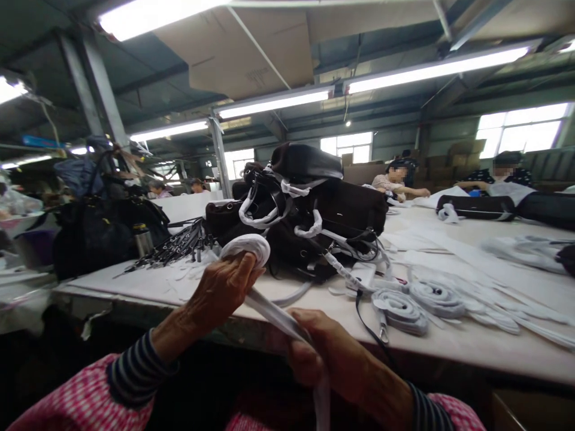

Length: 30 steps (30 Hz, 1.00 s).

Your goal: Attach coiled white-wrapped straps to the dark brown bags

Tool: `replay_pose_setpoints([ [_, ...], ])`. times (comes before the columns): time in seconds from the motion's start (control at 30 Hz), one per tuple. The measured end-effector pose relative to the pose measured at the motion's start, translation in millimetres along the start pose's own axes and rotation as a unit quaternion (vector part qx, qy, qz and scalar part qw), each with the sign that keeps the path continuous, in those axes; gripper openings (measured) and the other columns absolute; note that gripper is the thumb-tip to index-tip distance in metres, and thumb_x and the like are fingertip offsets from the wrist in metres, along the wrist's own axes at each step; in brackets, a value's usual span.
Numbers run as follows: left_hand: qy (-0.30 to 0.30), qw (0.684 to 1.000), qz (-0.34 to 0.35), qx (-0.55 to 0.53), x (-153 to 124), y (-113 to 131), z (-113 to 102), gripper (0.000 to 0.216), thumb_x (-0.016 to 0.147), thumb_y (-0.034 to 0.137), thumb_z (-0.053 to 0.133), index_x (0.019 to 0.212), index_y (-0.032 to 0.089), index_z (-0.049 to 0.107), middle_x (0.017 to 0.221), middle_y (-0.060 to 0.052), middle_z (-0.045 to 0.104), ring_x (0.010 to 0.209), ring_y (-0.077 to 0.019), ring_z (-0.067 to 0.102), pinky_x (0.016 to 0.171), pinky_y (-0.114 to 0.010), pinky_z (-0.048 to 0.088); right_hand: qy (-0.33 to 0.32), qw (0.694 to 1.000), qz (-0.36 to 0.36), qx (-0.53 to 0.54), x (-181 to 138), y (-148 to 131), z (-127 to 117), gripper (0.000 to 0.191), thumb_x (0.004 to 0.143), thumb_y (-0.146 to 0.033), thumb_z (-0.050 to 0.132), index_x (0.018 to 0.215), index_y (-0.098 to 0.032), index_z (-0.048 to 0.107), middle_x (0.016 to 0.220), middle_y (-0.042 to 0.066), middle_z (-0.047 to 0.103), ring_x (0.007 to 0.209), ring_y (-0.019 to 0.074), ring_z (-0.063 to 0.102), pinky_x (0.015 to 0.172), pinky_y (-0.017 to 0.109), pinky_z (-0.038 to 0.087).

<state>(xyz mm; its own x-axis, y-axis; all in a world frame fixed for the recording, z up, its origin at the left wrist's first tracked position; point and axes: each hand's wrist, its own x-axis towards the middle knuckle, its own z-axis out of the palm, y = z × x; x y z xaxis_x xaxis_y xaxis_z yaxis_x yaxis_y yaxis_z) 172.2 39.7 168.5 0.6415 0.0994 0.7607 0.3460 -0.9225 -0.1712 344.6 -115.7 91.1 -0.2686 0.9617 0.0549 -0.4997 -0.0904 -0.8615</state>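
Note:
My left hand [231, 281] is closed around a coiled roll of white-wrapped strap [246, 246], held just above the table's near edge. From the coil the strap runs down and to the right into my right hand [321, 347], whose fingers are wrapped round it. Its loose end hangs below that hand. Behind my hands stands a heap of black handbags [345, 206] with white-wrapped handles. Two finished-looking coils of wrapped strap [399, 311] lie on the table to the right, a metal clip beside the nearer one.
Black straps with metal clips [179, 245] are piled left of the handbags. White strips [494, 308] spread over the table [449, 353] on the right. More black bags [476, 206] lie farther back, near two people at work. A large dark bag [99, 233] is at the left.

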Motion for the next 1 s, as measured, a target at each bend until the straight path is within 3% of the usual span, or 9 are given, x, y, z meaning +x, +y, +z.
replay_pose_setpoints([
  [0.07,0.003,1.0,-0.011,-0.004,0.6,-0.2,-2.0,0.017,0.1,0.03,0.055,0.087,0.02,0.057,0.066,-0.001,0.06,0.058,-0.019,0.057,0.058,-0.029,0.034,0.03,0.999,-0.018,-0.02,-7.0,-10.9,-1.2,0.046,0.084,-0.048,0.078,0.116,-0.021,0.059,0.058,-0.01,0.045,0.044,0.0042,0.027,0.042,0.015,0.024],
  [0.17,0.062,0.981,-0.131,-0.127,18.6,6.7,-12.9,0.019,0.099,0.039,0.059,0.095,0.02,0.059,0.076,-0.003,0.067,0.067,-0.0202,0.065,0.063,-0.028,0.042,0.084,0.99,-0.08,-0.081,-10.6,-13.9,-2.7,0.05,0.072,-0.033,0.088,0.112,-0.021,0.06,0.067,-0.008,0.052,0.045,0.0033,0.031,0.04,0.016,0.02],
  [0.27,0.171,0.889,-0.239,-0.351,49.8,16.0,-27.3,0.03,0.099,0.046,0.059,0.111,0.019,0.061,0.095,-0.004,0.073,0.076,-0.0185,0.07,0.072,-0.028,0.052,0.12,0.984,-0.114,-0.074,-8.4,-2.9,-5.2,0.031,0.077,-0.035,0.084,0.087,-0.015,0.063,0.063,-0.006,0.05,0.046,0.0034,0.033,0.042,0.019,0.021],
  [0.37,0.242,0.782,-0.267,-0.509,75.1,23.3,-37.8,0.037,0.094,0.045,0.067,0.116,0.016,0.064,0.092,-0.004,0.074,0.072,-0.0149,0.07,0.074,-0.027,0.057,0.097,0.985,-0.109,-0.088,-7.1,6.8,-7.1,0.03,0.081,-0.039,0.08,0.081,-0.013,0.065,0.065,-0.001,0.059,0.053,0.0064,0.043,0.051,0.02,0.03],
  [0.47,0.254,0.741,-0.28,-0.555,81.2,29.8,-39.9,0.037,0.091,0.043,0.071,0.113,0.014,0.066,0.089,-0.004,0.074,0.071,-0.0138,0.071,0.075,-0.026,0.058,0.067,0.984,-0.084,-0.14,-11.9,5.5,-6.9,0.035,0.087,-0.045,0.074,0.082,-0.01,0.069,0.073,0.006,0.069,0.063,0.0098,0.052,0.063,0.022,0.037],
  [0.67,0.182,0.839,-0.254,-0.446,66.9,38.0,-27.0,0.042,0.094,0.048,0.068,0.123,0.018,0.063,0.101,-0.005,0.076,0.083,-0.0188,0.075,0.082,-0.03,0.058,0.087,0.994,-0.005,-0.068,-35.2,-13.2,-9.6,0.048,0.083,-0.063,0.071,0.087,-0.016,0.063,0.052,-0.005,0.051,0.044,0.0078,0.039,0.048,0.022,0.034],
  [0.87,0.234,0.739,-0.294,-0.559,92.3,37.4,-26.6,0.034,0.094,0.04,0.065,0.117,0.015,0.062,0.103,-0.008,0.076,0.089,-0.0198,0.075,0.088,-0.033,0.059,0.113,0.974,-0.064,-0.188,-64.1,-35.6,-2.2,0.042,0.085,-0.056,0.071,0.1,-0.018,0.061,0.06,-0.005,0.051,0.042,0.0051,0.029,0.04,0.02,0.022],
  [0.93,0.211,0.78,-0.284,-0.516,95.5,41.2,-24.0,0.031,0.095,0.041,0.063,0.114,0.016,0.061,0.103,-0.008,0.076,0.089,-0.0203,0.075,0.085,-0.032,0.058,0.133,0.961,-0.083,-0.227,-73.7,-46.8,3.1,0.041,0.081,-0.048,0.076,0.109,-0.021,0.063,0.066,-0.005,0.052,0.046,0.0063,0.032,0.041,0.021,0.023],
  [1.0,0.155,0.877,-0.241,-0.385,88.5,46.5,-16.1,0.025,0.096,0.041,0.062,0.106,0.018,0.061,0.097,-0.007,0.074,0.085,-0.021,0.073,0.079,-0.031,0.055,0.163,0.94,-0.122,-0.275,-82.0,-60.3,4.3,0.038,0.075,-0.035,0.08,0.108,-0.022,0.066,0.073,-0.003,0.056,0.053,0.0088,0.041,0.045,0.021,0.029],
])
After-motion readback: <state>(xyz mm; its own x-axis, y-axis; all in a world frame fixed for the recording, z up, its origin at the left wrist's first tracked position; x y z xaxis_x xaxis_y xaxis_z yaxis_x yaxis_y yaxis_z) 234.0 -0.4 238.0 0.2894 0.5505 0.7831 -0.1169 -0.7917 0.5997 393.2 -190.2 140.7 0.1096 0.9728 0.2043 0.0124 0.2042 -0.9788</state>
